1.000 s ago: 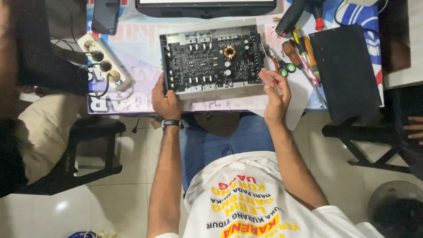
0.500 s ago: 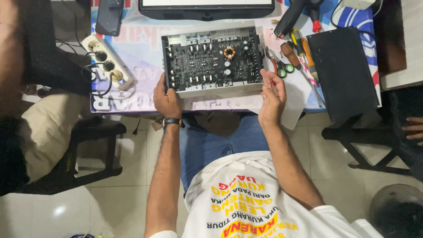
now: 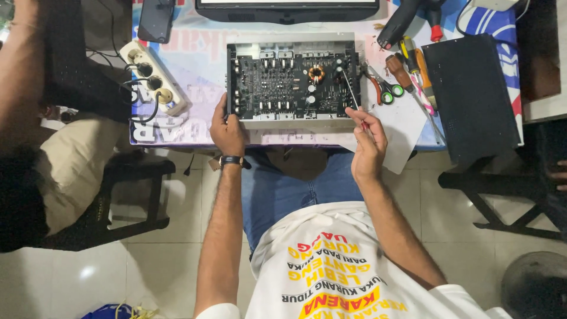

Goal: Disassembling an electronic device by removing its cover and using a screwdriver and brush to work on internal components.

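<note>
Amplifier board [image 3: 292, 82], lid off, dense black circuitry, left hand [image 3: 229, 133] gripping edge, right hand [image 3: 367, 145] fingers pinching screwdriver [image 3: 353, 97]

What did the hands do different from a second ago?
The right hand let go of the open amplifier's edge and took up a thin screwdriver, its tip over the board. The left hand still grips the left corner; the amplifier stays put.

Head view — steeply down, fairly near
</note>
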